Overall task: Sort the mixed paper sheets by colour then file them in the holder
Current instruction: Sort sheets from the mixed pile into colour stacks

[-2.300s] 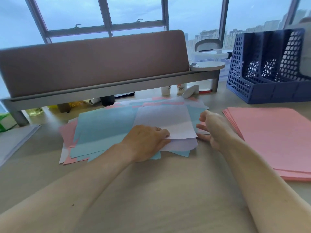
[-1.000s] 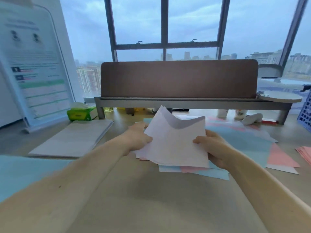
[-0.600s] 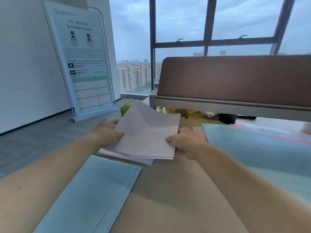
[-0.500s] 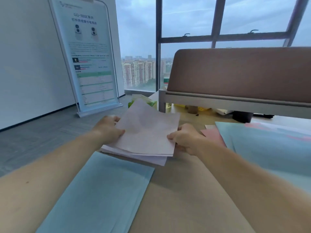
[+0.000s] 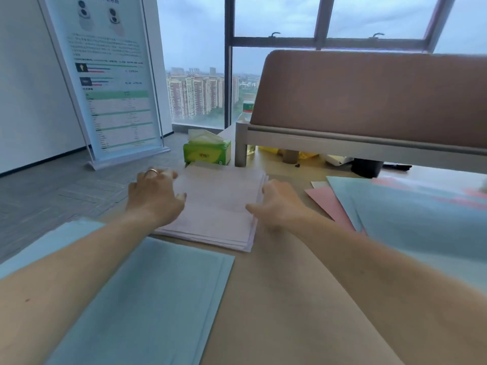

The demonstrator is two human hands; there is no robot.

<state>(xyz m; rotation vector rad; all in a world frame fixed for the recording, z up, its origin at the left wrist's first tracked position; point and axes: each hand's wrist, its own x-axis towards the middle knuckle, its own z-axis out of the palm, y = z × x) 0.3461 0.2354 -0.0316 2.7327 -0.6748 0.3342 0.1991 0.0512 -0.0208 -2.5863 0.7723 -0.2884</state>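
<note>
Head view. Found a stack of white paper sheets (image 5: 218,209) lying flat on the pale wooden desk (image 5: 276,299), straight ahead and between the two hands. Noted its long axis running away from the body, with the near short edge fanned a little.

Saw the left hand (image 5: 155,198) set against the stack's left long edge, fingers spread and loosely bent, a ring on one of them, gripping nothing. Saw the right hand (image 5: 279,206) against the right long edge, thumb laid on the top sheet and fingers loosely curved along the side, holding nothing as far as could be made out. Judged this a squaring-up of the white stack, with both hands equally near it.

Spotted a stack of pale blue sheets (image 5: 147,299) flat on the desk nearer the body, partly under the left forearm and just apart from the white one. Spotted the unsorted spread of blue and pink sheets (image 5: 408,214) off to the right, nearer the right hand, so reckoned that hand the likelier one for the next sheet.

Found no holder in view. Noticed a green tissue box (image 5: 207,151) just beyond the white stack.
</note>
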